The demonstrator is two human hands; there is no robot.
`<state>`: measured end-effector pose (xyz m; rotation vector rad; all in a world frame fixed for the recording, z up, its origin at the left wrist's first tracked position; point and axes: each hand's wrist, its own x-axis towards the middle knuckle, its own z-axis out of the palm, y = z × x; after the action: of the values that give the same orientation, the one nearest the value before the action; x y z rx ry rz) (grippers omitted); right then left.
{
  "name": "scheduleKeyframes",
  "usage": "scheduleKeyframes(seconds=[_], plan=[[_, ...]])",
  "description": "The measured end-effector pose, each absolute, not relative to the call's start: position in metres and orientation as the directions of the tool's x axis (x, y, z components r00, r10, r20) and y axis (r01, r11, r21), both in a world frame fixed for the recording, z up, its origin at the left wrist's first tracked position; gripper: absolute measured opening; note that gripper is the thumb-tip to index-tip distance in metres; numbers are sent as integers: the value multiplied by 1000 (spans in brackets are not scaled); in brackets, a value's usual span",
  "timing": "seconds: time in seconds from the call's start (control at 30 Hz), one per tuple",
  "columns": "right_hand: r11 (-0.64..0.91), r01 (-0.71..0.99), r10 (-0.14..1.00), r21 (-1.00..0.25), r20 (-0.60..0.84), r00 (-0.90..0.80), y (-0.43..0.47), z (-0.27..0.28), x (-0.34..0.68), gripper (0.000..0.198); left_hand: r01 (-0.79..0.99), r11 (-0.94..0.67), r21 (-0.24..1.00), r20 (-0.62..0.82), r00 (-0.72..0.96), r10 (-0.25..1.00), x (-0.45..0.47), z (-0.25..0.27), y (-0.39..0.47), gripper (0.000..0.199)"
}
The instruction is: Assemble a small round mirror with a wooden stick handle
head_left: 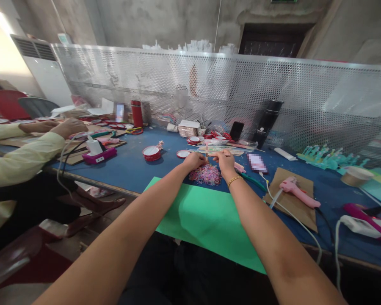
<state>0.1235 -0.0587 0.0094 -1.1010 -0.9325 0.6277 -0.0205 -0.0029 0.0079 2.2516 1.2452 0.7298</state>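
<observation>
Both hands work close together over a pile of small colourful bands point(209, 175) on the blue table point(127, 169), just beyond the green sheet point(206, 212). The left hand point(195, 161) looks pinched on the lower part of a pale strip point(206, 149) that stands upright between the hands; the right hand point(226, 161) has its fingers drawn together beside it, but they are too small here for me to tell whether they grip a band, the strip or nothing. To do this well, I would let the left fingers act as a steady clamp, low on the strip, leaving its upper part free for the right to work on. Pinch lightly, since a strip this thin could bend. Bands in a heap like this probably tangle, so single one out with the fingertips and draw it clear before pulling harder. Keep the right forearm away from the green-handled tool point(253, 181) and from the pink glue gun point(300, 195) lying on the cardboard point(305, 215), whose tip may be hot.
</observation>
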Motion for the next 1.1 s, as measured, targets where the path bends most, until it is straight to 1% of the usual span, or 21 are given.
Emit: scheduleKeyframes(seconds=[0.07, 0.27, 0.47, 0.67, 0.9, 1.1], plan=[[350, 5, 812, -937, 306, 496, -58, 8, 124, 12, 620, -484, 617, 225, 451, 864, -20, 8, -3, 29], [349, 12, 840, -937, 319, 439, -62, 11, 121, 10, 625, -500, 599, 246, 451, 858, -21, 9, -4, 26], [332, 22, 811, -943, 297, 503, -62, 12, 122, 10, 608, -488, 626, 230, 455, 861, -21, 8, -3, 30], [332, 33, 843, -943, 312, 438, -57, 8, 122, 11, 622, -502, 601, 251, 450, 857, -20, 8, -4, 27], [335, 64, 809, -940, 322, 491, -56, 7, 125, 10, 612, -490, 621, 231, 454, 861, -21, 8, -3, 32], [345, 46, 842, -938, 330, 427, -58, 7, 122, 10, 623, -499, 602, 248, 448, 859, -20, 7, -2, 28]])
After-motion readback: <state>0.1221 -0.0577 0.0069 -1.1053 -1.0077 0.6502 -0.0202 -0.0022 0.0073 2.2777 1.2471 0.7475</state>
